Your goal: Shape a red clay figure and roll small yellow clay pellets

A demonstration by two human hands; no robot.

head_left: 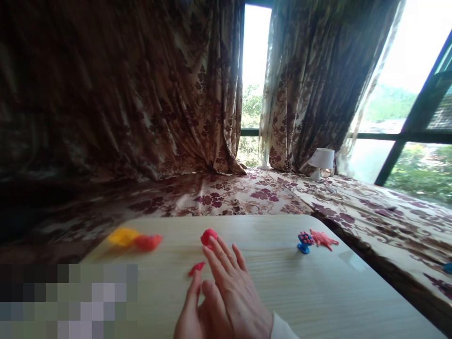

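Observation:
Near the front middle of the table (pixel 275 292), my right hand (pixel 233 282) lies with its fingers stretched out over my left hand (pixel 190 310). The left thumb points up and outward; the other left fingers are mostly hidden beneath the right hand. Whether anything sits between the palms cannot be seen. Just beyond my right fingertips is a round pink lump that looks like modelling clay (pixel 209 236). A smaller pink piece (pixel 197 268) shows right by the tip of my left thumb.
Yellow (pixel 123 237) and red (pixel 148 242) soft-looking lumps lie at the table's left. To the right stand a blue, pink-dotted figure (pixel 304 242) on a base and a flat pink shape with limbs (pixel 323 238). Flowered cloth and a small white lamp (pixel 322 158) are behind.

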